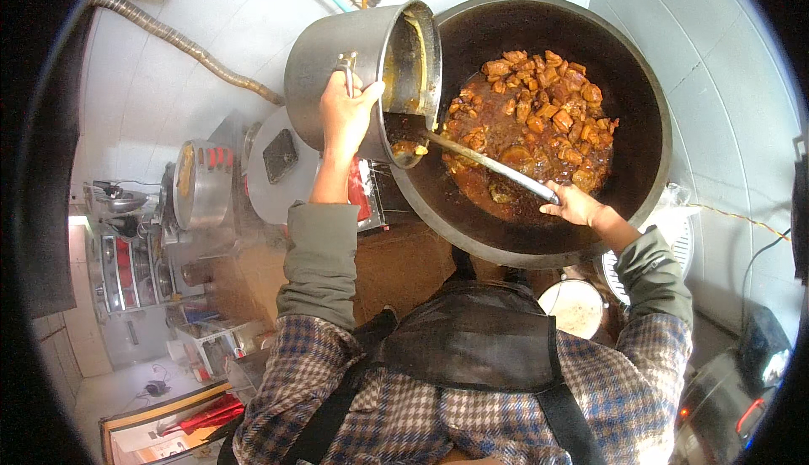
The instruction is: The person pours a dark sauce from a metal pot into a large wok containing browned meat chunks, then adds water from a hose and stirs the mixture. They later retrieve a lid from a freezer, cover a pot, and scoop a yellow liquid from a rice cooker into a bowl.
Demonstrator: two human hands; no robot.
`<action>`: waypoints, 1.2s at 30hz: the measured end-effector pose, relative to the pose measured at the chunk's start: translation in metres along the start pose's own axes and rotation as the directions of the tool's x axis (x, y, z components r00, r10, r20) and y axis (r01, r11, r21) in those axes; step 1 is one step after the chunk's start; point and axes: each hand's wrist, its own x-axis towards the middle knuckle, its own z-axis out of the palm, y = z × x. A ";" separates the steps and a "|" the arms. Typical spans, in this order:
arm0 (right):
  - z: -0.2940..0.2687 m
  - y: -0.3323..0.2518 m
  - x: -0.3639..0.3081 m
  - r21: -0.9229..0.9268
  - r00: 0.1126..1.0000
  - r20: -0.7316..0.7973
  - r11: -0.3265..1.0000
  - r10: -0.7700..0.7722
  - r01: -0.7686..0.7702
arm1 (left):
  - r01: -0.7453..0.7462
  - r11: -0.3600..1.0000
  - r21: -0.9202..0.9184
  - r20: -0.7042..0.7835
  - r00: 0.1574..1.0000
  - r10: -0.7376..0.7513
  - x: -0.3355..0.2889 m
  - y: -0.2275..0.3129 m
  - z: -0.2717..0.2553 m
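Observation:
My left hand [347,115] grips the side handle of a deep grey metal pot [324,69], which lies tipped on its side with its mouth turned toward a big dark wok [539,250]. Some brown sauce and bits cling inside the pot's lower wall. In my right hand [577,206], fingers wrapped round, is the metal handle of a ladle [497,166]. Its far end reaches into the pot's mouth, where the head is partly hidden. Inside the wok, browned chunks of meat [552,107] sit heaped in dark reddish-brown sauce [493,191].
A white bucket [575,307] with pale liquid stands below the wok's near edge. Left are a large round white lid [274,162] and a steaming metal pot [202,187]. A ribbed metal hose [185,44] runs along the tiled wall. A black container [725,410] stands lower right.

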 end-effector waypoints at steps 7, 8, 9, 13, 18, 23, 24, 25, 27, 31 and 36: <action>-0.039 0.004 -0.022 0.469 0.954 0.289 0.857 0.082 -0.215 | -0.004 1.000 0.003 0.028 1.000 0.004 0.014 0.005 0.014; -0.043 0.005 -0.029 0.522 0.949 0.306 0.820 0.077 -0.235 | -0.012 1.000 0.014 0.025 1.000 0.012 0.015 0.006 0.015; -0.047 0.006 -0.036 0.579 0.941 0.331 0.773 0.066 -0.258 | -0.011 0.999 0.031 0.020 1.000 0.011 0.016 0.007 0.015; -0.056 0.021 -0.079 0.264 0.999 -0.041 0.964 0.025 -0.013 | -0.026 0.999 0.023 0.030 0.999 0.025 0.019 0.007 0.011; -0.046 0.032 -0.114 -0.277 0.901 -0.330 0.883 0.282 -0.378 | 0.038 0.998 -0.052 0.050 0.998 -0.035 0.017 0.003 -0.001; -0.015 0.004 -0.066 -0.222 0.866 -0.446 0.910 0.226 -0.351 | 0.085 0.993 -0.082 0.064 0.995 -0.080 0.011 0.001 -0.004; -0.013 0.000 -0.045 -0.191 0.867 -0.427 0.912 0.256 -0.363 | 0.069 0.993 -0.099 0.062 0.996 -0.063 0.010 0.001 -0.004; -0.010 -0.003 -0.024 -0.162 0.874 -0.406 0.921 0.266 -0.355 | 0.073 0.994 -0.085 0.055 0.996 -0.068 0.009 0.001 -0.005; 0.000 -0.004 0.006 -0.085 0.889 -0.361 0.940 0.280 -0.330 | 0.060 0.995 -0.081 0.034 0.998 -0.058 0.008 -0.002 -0.008; 0.017 0.009 0.019 -0.081 0.920 -0.295 0.953 0.257 -0.292 | 0.115 0.988 -0.103 0.050 0.993 -0.110 0.006 -0.009 -0.016; -0.011 0.012 -0.039 -0.198 0.967 -0.201 0.960 0.159 -0.199 | 0.035 0.996 -0.082 0.062 0.998 -0.030 0.007 -0.016 -0.022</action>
